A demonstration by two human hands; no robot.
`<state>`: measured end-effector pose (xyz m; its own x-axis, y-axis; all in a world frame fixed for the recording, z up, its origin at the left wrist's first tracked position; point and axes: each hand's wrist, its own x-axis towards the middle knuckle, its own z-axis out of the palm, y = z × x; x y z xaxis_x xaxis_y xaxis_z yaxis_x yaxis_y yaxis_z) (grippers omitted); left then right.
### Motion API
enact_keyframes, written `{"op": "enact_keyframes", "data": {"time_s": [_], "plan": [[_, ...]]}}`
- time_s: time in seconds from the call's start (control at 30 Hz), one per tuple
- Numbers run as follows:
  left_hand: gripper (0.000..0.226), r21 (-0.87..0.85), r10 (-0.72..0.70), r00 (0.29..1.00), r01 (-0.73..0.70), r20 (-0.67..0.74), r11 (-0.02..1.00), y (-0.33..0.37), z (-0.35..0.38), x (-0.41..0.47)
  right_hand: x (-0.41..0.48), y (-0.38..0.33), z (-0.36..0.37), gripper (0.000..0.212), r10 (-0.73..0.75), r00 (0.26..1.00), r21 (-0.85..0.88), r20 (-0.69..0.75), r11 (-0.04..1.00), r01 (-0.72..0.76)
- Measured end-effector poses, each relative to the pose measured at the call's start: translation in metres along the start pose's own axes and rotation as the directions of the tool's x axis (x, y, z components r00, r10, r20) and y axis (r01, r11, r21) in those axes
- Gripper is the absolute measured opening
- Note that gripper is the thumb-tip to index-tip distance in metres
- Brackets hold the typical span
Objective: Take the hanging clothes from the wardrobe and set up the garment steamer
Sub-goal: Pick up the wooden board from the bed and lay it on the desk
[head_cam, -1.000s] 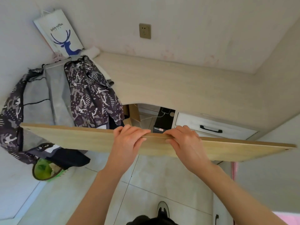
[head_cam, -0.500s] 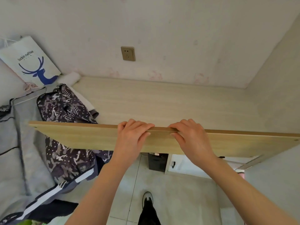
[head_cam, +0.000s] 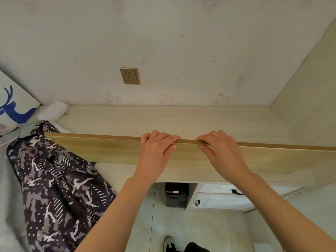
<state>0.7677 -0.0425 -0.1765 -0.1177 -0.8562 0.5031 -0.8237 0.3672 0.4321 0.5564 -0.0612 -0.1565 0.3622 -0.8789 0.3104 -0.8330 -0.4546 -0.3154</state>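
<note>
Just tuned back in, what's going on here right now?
A person holds a long wooden board on edge over the desk. The left hand and right hand sit side by side near its middle, with the fingers hooked over the top edge. A dark patterned garment lies draped at the left, and a wall socket sits above the desk. No steamer is in view.

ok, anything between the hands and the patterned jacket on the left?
Yes, the wooden board. The left hand and right hand both grip its top edge, and its left end crosses in front of the jacket near its top. Nothing else visible between them.
</note>
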Motion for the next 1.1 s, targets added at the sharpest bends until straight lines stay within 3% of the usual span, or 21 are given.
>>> {"op": "enact_keyframes", "data": {"time_s": [0.73,1.1], "plan": [[0.027,-0.097,-0.147,0.976,0.164,0.162,0.982,-0.029,0.063,0.051,0.061,0.061,0.027,0.020,0.039,0.971,0.047,0.236,0.998,-0.052],[0.027,0.043,-0.135,0.983,0.130,0.126,0.991,-0.043,0.078,0.073,0.095,0.077,0.035,0.022,0.024,0.960,0.035,0.279,0.999,-0.035]]}}
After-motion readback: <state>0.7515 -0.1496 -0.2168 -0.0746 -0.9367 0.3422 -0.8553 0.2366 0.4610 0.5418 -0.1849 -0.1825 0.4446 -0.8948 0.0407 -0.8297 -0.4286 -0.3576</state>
